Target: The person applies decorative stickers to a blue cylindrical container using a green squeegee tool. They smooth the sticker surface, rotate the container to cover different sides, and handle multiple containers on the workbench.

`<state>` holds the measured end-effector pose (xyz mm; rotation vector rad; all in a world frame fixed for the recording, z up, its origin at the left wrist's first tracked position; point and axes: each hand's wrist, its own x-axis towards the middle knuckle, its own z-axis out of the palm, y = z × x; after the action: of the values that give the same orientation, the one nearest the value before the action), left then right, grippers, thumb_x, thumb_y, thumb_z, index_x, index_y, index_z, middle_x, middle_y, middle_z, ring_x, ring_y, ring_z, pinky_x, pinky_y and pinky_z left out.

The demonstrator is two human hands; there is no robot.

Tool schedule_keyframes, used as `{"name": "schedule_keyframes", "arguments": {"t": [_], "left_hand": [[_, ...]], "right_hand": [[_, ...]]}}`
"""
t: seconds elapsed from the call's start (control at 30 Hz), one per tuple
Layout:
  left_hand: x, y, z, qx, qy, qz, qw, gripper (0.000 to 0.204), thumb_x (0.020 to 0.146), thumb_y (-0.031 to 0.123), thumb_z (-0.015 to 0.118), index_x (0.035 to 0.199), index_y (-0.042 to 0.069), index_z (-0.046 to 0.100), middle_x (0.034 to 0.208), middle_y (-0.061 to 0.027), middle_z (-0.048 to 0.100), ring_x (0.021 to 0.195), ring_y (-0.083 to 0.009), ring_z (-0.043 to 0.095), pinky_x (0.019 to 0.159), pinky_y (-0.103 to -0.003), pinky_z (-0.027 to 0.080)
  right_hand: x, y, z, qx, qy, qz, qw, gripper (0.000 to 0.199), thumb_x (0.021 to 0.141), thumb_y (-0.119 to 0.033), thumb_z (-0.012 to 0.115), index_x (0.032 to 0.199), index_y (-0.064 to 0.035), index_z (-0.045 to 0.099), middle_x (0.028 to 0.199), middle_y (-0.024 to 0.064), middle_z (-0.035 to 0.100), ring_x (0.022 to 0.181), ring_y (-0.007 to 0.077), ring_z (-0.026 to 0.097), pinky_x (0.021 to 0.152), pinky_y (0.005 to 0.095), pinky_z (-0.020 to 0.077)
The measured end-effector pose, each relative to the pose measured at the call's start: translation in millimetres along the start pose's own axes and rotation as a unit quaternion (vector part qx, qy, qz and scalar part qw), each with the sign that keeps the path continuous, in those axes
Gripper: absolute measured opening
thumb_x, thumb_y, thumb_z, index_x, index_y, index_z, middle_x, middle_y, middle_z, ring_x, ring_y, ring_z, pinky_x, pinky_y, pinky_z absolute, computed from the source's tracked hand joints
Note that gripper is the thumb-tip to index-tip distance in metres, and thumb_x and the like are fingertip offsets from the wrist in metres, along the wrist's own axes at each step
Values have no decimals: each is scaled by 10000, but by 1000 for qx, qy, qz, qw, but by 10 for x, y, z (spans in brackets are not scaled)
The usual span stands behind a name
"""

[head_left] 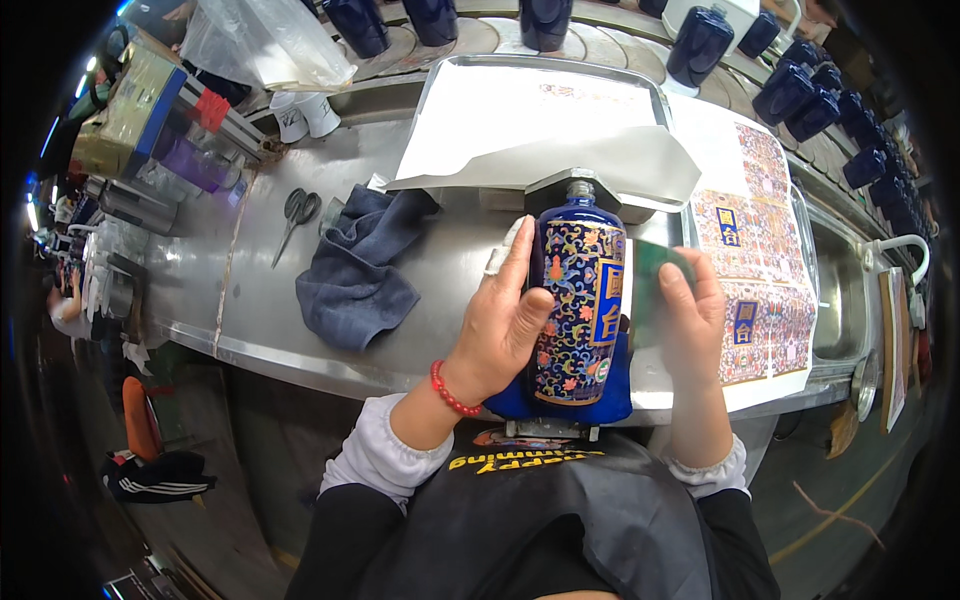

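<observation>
A dark blue glass bottle (578,310) with a colourful floral wrap lies on a blue cushioned rest (612,405) at the bench's front edge, its neck pointing away from me. My left hand (497,330) cups the bottle's left side, fingers stretched along it and thumb at its front. One of its fingers wears a white covering (497,258). My right hand (690,310) pinches a green translucent flat scraper (650,285) beside the bottle's right side. Its other fingers are partly hidden behind the scraper.
A metal tray (440,85) with white sheets stands behind the bottle. Printed floral sheets (745,255) lie right, before a sink (840,290). Scissors (296,218) and a dark blue cloth (365,275) lie left. Blue bottles (697,48) line a conveyor behind.
</observation>
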<state>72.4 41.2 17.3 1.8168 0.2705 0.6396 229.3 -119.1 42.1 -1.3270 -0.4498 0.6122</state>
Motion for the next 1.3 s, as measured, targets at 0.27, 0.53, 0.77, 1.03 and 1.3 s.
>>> {"name": "schedule_keyframes", "arguments": {"t": [0.27,0.53,0.77,1.03,1.3], "left_hand": [[42,-18,32,-204,13,-65,977,880,1066,594,326,1574,-110,181,1491,-263,467,1357,-292,500,1123,-377,400],[186,-84,183,-171,13,-53,984,829,1073,432,496,1578,-107,118,1591,-320,284,1488,-373,310,1211,-398,255],[40,-117,131,-335,-2,-87,938,842,1075,442,483,1573,-116,97,1536,-288,390,1431,-301,396,1183,-384,305],[-139,-176,143,-34,-20,20,999,1016,988,647,488,1592,-71,100,1527,-306,409,1411,-446,411,1197,-610,120],[-285,-148,68,156,-23,79,984,1193,902,770,503,1601,-52,-6,1459,-263,524,1345,-411,518,1152,-724,40]], "right_hand": [[-69,-609,296,-470,-341,-371,725,427,655,-9,795,1064,-112,731,900,72,623,802,275,615,666,372,483],[32,-242,196,0,-32,9,999,142,1028,-145,610,1096,-20,604,952,16,667,833,50,609,726,202,511],[-36,-132,90,-25,-34,-34,999,177,1038,-132,578,1165,-11,603,986,20,663,851,56,610,747,212,516],[-353,-47,49,57,-22,18,998,201,1019,-86,576,1201,-2,580,1017,53,691,868,81,655,747,230,552],[-520,-34,41,4,-21,15,1000,220,1009,-72,585,1216,-1,573,1049,55,675,892,82,641,793,227,539]]}}
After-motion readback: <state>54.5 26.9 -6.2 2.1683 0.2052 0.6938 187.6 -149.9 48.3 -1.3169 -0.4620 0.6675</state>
